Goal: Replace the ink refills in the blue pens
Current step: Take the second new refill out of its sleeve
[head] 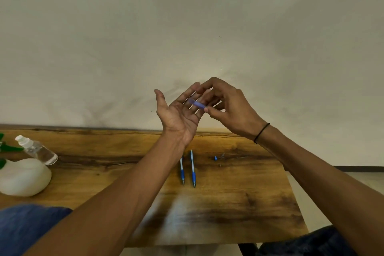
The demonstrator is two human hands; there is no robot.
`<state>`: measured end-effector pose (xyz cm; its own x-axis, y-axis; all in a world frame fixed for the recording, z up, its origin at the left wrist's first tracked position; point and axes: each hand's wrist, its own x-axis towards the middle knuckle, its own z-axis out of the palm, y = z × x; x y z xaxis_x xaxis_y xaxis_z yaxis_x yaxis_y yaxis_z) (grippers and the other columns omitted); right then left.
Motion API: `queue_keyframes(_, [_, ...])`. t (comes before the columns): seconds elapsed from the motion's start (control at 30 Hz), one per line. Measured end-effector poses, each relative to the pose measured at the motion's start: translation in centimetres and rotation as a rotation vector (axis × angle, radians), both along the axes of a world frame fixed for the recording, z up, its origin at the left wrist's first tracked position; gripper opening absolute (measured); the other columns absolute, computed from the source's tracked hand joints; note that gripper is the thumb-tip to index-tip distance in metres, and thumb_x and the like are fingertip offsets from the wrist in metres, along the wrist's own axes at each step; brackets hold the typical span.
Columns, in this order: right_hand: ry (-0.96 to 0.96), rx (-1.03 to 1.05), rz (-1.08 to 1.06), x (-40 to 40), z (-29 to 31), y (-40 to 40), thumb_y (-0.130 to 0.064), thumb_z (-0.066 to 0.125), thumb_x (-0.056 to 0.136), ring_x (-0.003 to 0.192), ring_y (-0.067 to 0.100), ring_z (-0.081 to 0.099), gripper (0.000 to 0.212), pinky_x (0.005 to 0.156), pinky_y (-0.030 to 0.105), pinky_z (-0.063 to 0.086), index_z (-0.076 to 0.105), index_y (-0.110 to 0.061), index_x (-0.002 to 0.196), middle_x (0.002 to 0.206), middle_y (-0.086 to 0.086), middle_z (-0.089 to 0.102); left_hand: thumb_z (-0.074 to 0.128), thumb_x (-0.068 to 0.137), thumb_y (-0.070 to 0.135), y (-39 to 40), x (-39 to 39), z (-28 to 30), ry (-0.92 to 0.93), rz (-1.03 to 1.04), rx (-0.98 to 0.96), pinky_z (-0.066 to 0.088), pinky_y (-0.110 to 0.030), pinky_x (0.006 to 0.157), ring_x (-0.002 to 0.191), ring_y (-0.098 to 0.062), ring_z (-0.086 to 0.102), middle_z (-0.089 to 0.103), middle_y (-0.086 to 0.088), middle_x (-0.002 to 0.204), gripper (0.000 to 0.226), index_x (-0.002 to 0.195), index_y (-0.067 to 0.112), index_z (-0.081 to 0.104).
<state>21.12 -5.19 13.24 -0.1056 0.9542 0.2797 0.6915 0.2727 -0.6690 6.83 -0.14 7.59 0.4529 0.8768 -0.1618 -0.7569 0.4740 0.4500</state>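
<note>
Looks to us like a plain room in a home or a small office; we can't pin it down further. What we've got: a slab-style wooden table (239,199) with heavy dark grain, pushed right up against a bare off-white wall (187,27) with a few scuffs and smudges. On the left of the table there's a clear spray bottle (37,149) lying tilted against a white rounded pot (22,176) with green leaves (8,148) at the edge. Two pens (188,169) lie side by side mid-table. Pale floor (365,181) with a dark skirting strip shows at right.
</note>
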Motion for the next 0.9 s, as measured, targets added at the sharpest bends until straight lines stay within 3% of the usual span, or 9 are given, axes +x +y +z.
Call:
queue_keyframes(0.17, [-0.064,0.003,0.048,-0.7,0.3,0.3,0.001,0.068,0.091,0.089,0.009,0.071,0.039,0.077,0.026,0.061,0.061,-0.019,0.124,0.099,-0.005,0.073,0.023,0.09,0.086,0.6,-0.2,0.5,-0.087,0.018,0.04,0.046,-0.06,0.112,0.127,-0.046,0.062,0.063,-0.031,0.136,0.11,0.141,-0.007,0.056])
queue_keyframes(0.3, [-0.128,0.014,0.048,-0.8,0.4,0.7,0.0,0.068,0.093,0.09,0.005,0.069,0.028,0.08,0.023,0.058,0.076,-0.016,0.114,0.101,-0.006,0.076,0.024,0.089,0.087,0.8,-0.4,0.7,-0.113,0.016,0.052,0.045,-0.057,0.114,0.133,-0.044,0.058,0.059,-0.032,0.14,0.113,0.144,-0.008,0.052])
queue_keyframes(0.43, [-0.07,0.022,0.051,-0.8,0.7,0.6,0.002,0.068,0.092,0.089,-0.003,0.068,0.035,0.077,0.013,0.055,0.067,-0.016,0.122,0.096,-0.012,0.071,0.024,0.089,0.087,0.8,-0.3,0.4,-0.097,0.03,0.044,0.039,-0.06,0.117,0.132,-0.047,0.058,0.06,-0.031,0.14,0.113,0.142,-0.008,0.054])
queue_keyframes(0.57, [-0.151,0.029,0.046,-0.9,0.9,0.7,-0.001,0.068,0.093,0.089,0.003,0.068,0.026,0.079,0.02,0.057,0.076,-0.015,0.113,0.1,-0.006,0.076,0.024,0.088,0.088,0.9,-0.5,0.3,-0.106,0.021,0.067,0.036,-0.059,0.12,0.134,-0.045,0.057,0.059,-0.032,0.141,0.114,0.142,-0.008,0.054])
queue_keyframes(0.67, [-0.117,0.042,0.052,-1.0,1.2,0.7,0.001,0.067,0.092,0.091,0.002,0.069,0.031,0.079,0.018,0.057,0.07,-0.018,0.116,0.098,-0.013,0.073,0.024,0.089,0.088,0.9,-0.5,0.3,-0.095,0.025,0.062,0.039,-0.059,0.118,0.132,-0.046,0.058,0.06,-0.032,0.139,0.113,0.14,-0.008,0.056])
queue_keyframes(0.77, [-0.178,0.042,0.048,-1.0,1.3,0.8,-0.001,0.068,0.093,0.089,0.001,0.068,0.027,0.079,0.017,0.056,0.076,-0.019,0.112,0.099,-0.012,0.074,0.022,0.088,0.088,0.9,-0.5,0.4,-0.089,0.018,0.069,0.043,-0.056,0.115,0.134,-0.045,0.057,0.059,-0.032,0.141,0.114,0.142,-0.008,0.053])
queue_keyframes(0.9, [-0.148,0.038,0.043,-1.1,1.4,0.9,0.001,0.067,0.093,0.092,0.003,0.07,0.029,0.08,0.014,0.056,0.069,-0.016,0.117,0.103,-0.008,0.074,0.024,0.088,0.088,0.9,-0.5,0.6,-0.09,0.027,0.058,0.05,-0.055,0.109,0.13,-0.046,0.06,0.06,-0.032,0.139,0.113,0.142,-0.008,0.054])
